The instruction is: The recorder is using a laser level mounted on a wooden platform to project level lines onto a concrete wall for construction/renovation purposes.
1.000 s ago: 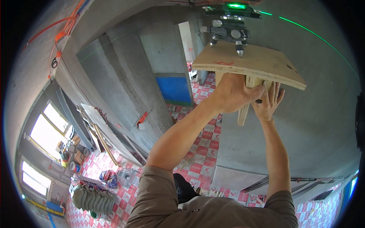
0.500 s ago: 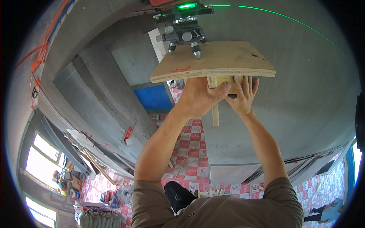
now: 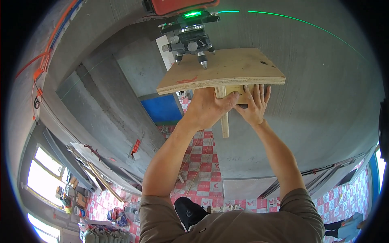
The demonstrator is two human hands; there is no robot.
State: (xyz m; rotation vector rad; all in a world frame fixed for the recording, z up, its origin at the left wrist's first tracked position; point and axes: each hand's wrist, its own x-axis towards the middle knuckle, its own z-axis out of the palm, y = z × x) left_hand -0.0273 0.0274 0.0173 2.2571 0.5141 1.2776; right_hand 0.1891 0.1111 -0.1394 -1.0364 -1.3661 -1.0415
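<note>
A plywood board [image 3: 227, 67] stands out level from the grey wall like a shelf. On it rests a laser level with a red body [image 3: 184, 6] and a black three-legged base [image 3: 192, 45]. Beneath the board, a wooden strip [image 3: 225, 126] points downward, and a yellowish wooden piece [image 3: 234, 89] lies close to the wall. My left hand [image 3: 206, 107] is closed round the strip just under the board, thumb in front, other fingers hidden. My right hand [image 3: 254, 106] lies with fingers stretched and apart against the yellowish piece and the wall.
A green laser line [image 3: 302, 21] runs along the wall. Left of the board are a doorway and a blue panel [image 3: 162, 107]. Red-and-white checked sheeting [image 3: 200, 162] covers the floor. Boards [image 3: 97, 174] lean at the left; another person [image 3: 349, 227] is at the lower right.
In the picture, the board, level and both hands sit slightly further left and lower, and more of the red body shows. Both hands keep their places under the board.
</note>
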